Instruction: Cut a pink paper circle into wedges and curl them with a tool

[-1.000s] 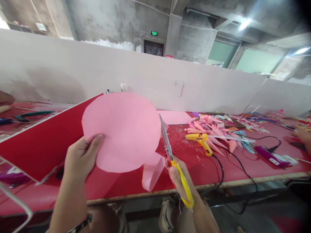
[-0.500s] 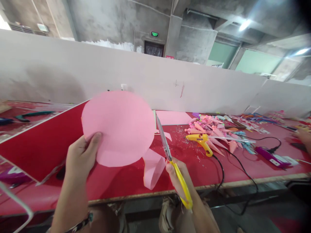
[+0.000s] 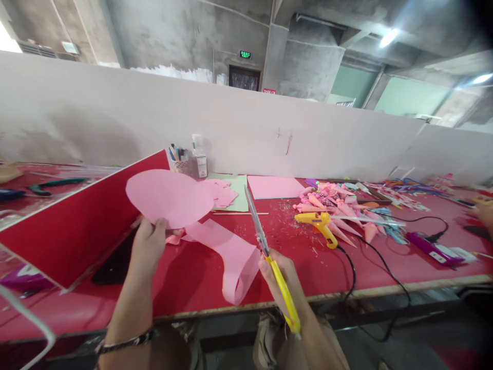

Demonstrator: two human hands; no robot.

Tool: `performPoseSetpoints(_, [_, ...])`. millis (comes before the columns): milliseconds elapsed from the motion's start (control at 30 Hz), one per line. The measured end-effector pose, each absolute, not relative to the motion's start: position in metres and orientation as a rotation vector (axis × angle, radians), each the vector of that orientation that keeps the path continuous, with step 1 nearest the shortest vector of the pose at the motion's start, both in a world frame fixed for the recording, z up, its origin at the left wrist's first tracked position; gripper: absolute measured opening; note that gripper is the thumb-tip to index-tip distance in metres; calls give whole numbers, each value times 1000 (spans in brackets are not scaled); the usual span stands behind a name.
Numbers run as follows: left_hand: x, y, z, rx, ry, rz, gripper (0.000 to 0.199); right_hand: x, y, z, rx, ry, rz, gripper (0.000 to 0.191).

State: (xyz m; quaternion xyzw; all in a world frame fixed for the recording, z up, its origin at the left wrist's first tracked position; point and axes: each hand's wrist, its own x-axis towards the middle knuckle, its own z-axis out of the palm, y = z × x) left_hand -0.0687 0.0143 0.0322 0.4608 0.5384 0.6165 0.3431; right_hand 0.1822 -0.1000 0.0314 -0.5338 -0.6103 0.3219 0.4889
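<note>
Between the thumb and fingers of my left hand [image 3: 149, 244] is the near edge of a pink paper disc [image 3: 169, 198], tilted above the red table. My right hand [image 3: 283, 280] is wrapped round the yellow handles of the scissors [image 3: 285, 293]; their blades point up and away and look closed. A curled pink paper offcut [image 3: 234, 257] lies on the table between my hands, close to the scissors.
A red board [image 3: 77, 231] leans at the left, beside a dark flat object [image 3: 115, 262]. Pen holder [image 3: 179, 163] and bottle [image 3: 200, 159] stand by the partition. Right of centre are a yellow glue gun [image 3: 318, 221], its cable and pink cones [image 3: 339, 200]. Another person's hand [image 3: 485, 216] shows far right.
My left hand has moved right and tipped the disc flatter and farther back. The pen holder, bottle and pink scraps on green paper have come into view. The scissors have shifted slightly left.
</note>
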Motion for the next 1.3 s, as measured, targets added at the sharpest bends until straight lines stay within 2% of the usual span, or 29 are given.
performPoseSetpoints(133, [-62,17,30,1196,1326,1674,25,182,-100,32,-1311,-1467,777,32])
performPoseSetpoints(400, [-54,14,33,1207,1223,1559,35,186,-96,30,-1422,-1488,712,26])
performPoseSetpoints(667, [-65,12,28,1203,1283,1498,25,209,-78,41,-2028,-1725,63,22])
performPoseSetpoints(867, [-74,16,21,1220,1357,1507,26,230,-67,27,-2293,-1804,-80,27])
performPoseSetpoints(1100, [-72,19,22,1238,1455,1548,21,232,-65,29,-2306,-1930,-114,28])
performPoseSetpoints(1300, [-62,13,24,1140,1283,1603,25,215,-67,54,-2169,-1950,-189,23])
